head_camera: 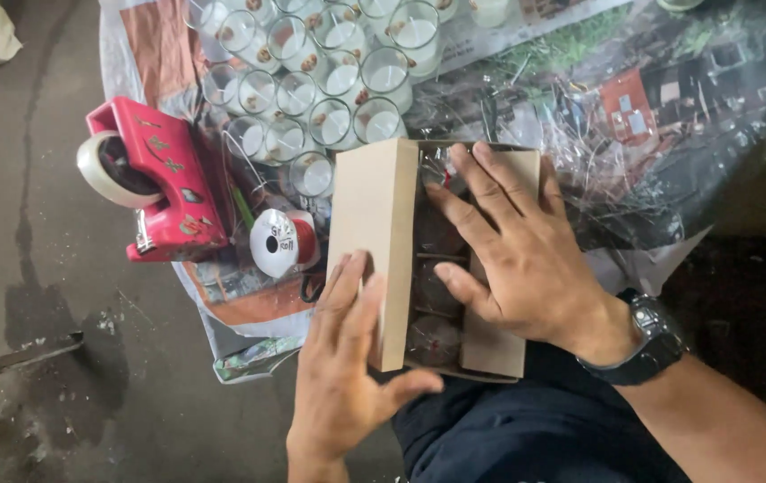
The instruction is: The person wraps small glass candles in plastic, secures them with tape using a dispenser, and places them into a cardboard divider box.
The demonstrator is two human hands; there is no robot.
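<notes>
Now I see left hand [342, 358] flat against cardboard box [374, 241] flap, not clenched; right hand [512, 259] spread over box on lap, pressing wrapped items inside. Beyond: ribbon spool [277, 241], red tape dispenser [164, 183], glass candle cups [311, 67] crowd sheet.

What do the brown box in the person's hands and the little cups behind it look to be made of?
The box looks like plain brown cardboard: matte, flat panels, folded flaps with raw edges. The little cups appear to be clear glass, or possibly hard plastic: see-through walls with bright glints, holding a white, waxy-looking filling. The left hand and right hand press on the box.
</notes>
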